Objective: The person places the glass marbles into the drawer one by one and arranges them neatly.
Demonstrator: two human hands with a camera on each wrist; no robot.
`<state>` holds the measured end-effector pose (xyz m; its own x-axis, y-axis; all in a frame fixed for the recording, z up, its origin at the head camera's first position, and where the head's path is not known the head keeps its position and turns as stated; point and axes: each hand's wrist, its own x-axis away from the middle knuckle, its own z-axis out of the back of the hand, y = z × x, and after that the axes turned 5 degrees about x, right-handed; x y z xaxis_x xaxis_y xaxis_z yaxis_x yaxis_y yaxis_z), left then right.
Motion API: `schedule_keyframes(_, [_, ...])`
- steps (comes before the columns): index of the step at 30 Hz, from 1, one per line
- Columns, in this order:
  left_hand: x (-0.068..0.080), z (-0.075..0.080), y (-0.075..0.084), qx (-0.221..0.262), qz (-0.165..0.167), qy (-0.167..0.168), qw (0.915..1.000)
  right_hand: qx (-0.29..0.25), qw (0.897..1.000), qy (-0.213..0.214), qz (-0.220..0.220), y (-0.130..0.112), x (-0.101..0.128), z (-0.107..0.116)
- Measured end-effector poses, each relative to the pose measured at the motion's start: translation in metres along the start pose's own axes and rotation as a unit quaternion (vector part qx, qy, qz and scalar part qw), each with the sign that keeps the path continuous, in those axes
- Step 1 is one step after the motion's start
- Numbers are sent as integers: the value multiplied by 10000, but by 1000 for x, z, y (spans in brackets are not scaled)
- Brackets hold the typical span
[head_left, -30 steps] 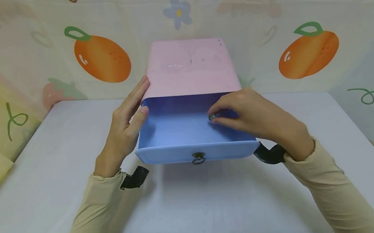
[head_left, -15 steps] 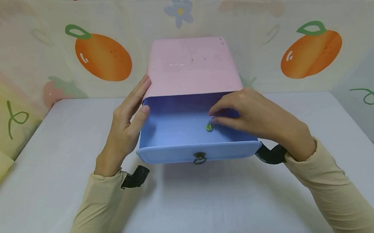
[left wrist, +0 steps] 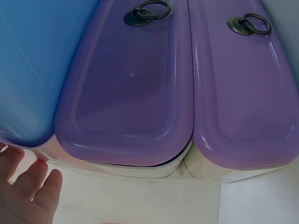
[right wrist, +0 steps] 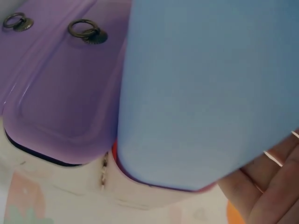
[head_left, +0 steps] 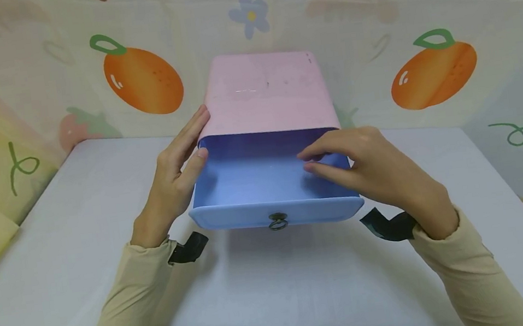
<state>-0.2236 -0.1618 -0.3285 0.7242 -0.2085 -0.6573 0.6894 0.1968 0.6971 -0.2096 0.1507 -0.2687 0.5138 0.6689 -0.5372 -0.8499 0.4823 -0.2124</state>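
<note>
Drawer (head_left: 264, 184) pulled out of pink cabinet (head_left: 267, 93) on table (head_left: 269, 294); left hand (head_left: 172, 183) flat against cabinet side, right hand (head_left: 366, 168) relaxed, empty over drawer's right wall; best braced while sliding straight.

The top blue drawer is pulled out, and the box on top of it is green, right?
Not quite. The blue drawer is pulled out, but the box above it is pink, not green. The head view shows this.
</note>
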Motion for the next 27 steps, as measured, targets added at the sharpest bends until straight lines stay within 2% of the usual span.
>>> schedule_keyframes(8, [0, 0, 1, -21, 34, 4, 10000, -65, 9984, 553, 49, -9, 12, 8])
schedule_keyframes(16, [0, 1, 1, -2, 36, 8, 10000, -271, 9967, 721, 267, -18, 19, 13])
schedule_keyframes(22, [0, 0, 1, 4, 52, -10, 10000, -76, 9966, 777, 273, -22, 25, 14])
schedule_keyframes(27, [0, 0, 2, 12, 60, -7, 10000, 145, 9936, 1030, 443, -28, 28, 14])
